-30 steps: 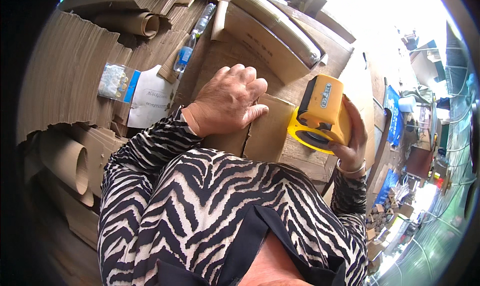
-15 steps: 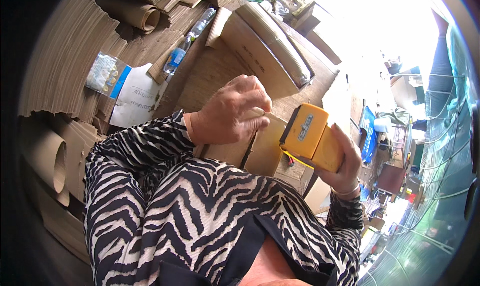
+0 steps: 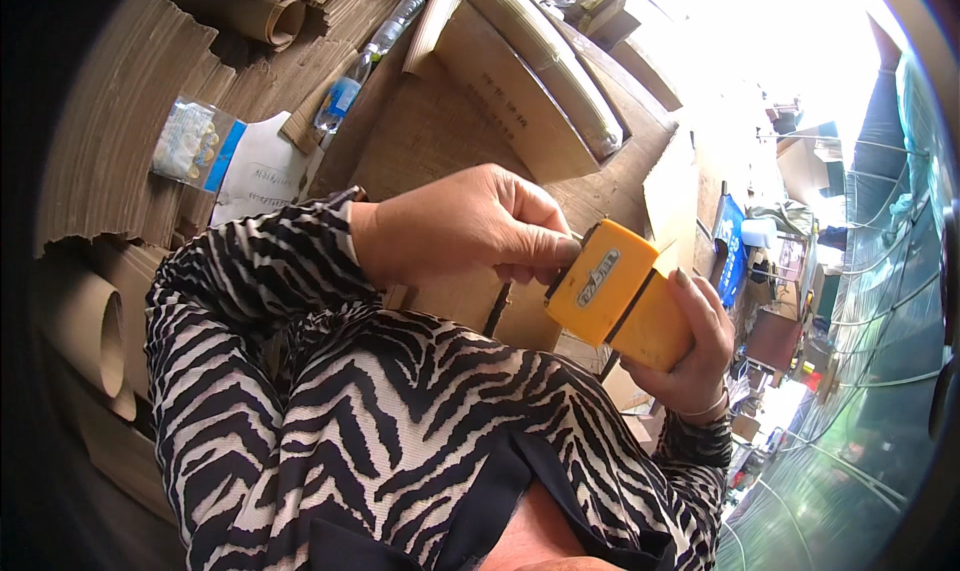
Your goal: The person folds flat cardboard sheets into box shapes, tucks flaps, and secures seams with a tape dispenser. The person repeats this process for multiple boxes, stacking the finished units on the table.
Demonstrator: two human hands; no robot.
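Observation:
My right hand (image 3: 695, 346) is wrapped round the lower right part of a yellow plastic box (image 3: 650, 311) with a silver label. A dark gap runs across the box between its two sections. My left hand (image 3: 480, 226) reaches in from the left, closed in a pinch at the box's dark left edge. Its thumb and forefinger touch that edge, and the other fingers curl underneath. What lies between the fingertips is partly hidden.
Beyond my hands, a cardboard carton (image 3: 520, 121) lies on a brown board (image 3: 400, 156). Stacked cardboard (image 3: 110, 121) rises at the left. Plastic bottles (image 3: 345, 91), a clear bag (image 3: 198, 143) and a written-on white sheet (image 3: 262, 166) lie nearby. Green sheeting (image 3: 870, 341) hangs at the right.
My left hand has moved right to the box's edge and pinches there. A dark gap now shows between the box's sections, and the yellow strip along its lower edge is out of sight.

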